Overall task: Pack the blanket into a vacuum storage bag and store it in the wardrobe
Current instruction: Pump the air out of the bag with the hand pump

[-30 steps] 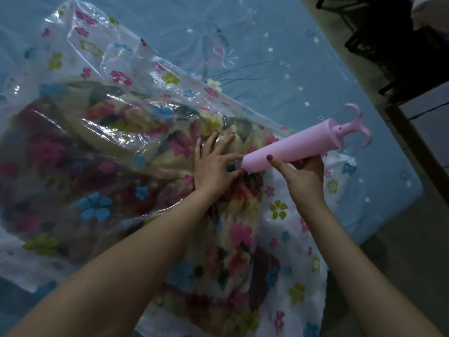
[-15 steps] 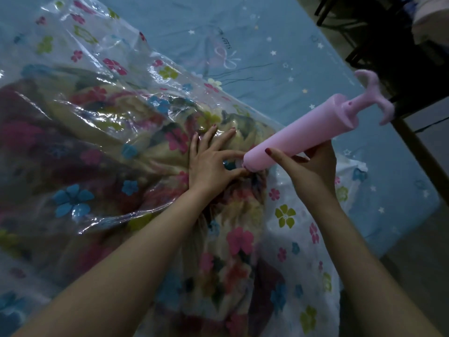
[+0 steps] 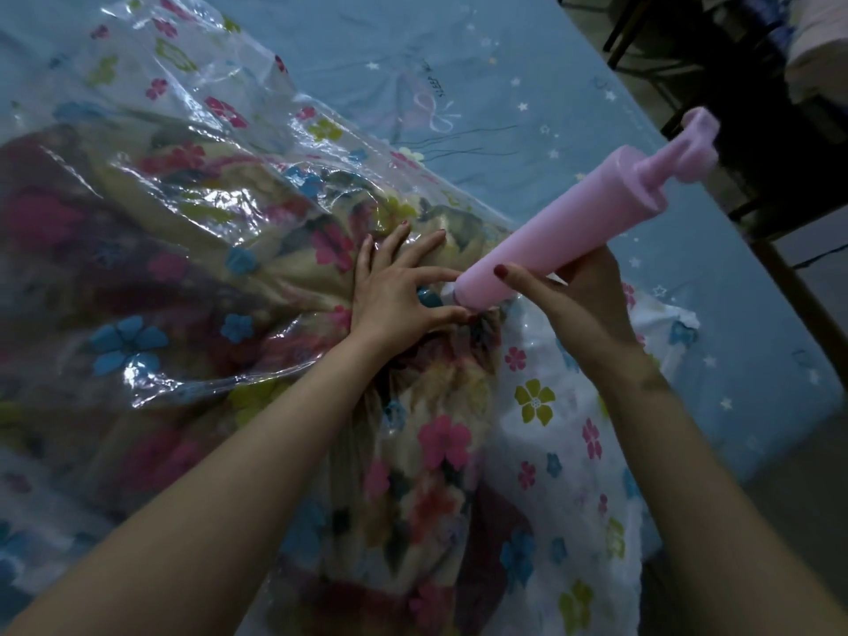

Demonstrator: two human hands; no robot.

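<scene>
A clear vacuum storage bag [image 3: 192,130] printed with coloured flowers lies on the bed, and a flowered blanket [image 3: 413,452] shows through it. My left hand [image 3: 394,291] lies spread on the bag, thumb and forefinger on either side of a small blue valve [image 3: 429,297]. A pink hand pump [image 3: 564,231] slants up to the right, its white tip at the valve and its handle [image 3: 695,146] at the top. My right hand [image 3: 573,296] grips the lower end of the pump's barrel.
A blue bed sheet [image 3: 527,84] with white stars covers the mattress beyond the bag. The bed's right edge runs beside a wooden rail [image 3: 803,305] and dark furniture [image 3: 757,62] at the top right. Floor shows at the lower right.
The pump has tilted steeper, its handle rising up and to the right, while the tip stays at the valve. My left hand keeps its place on the bag.
</scene>
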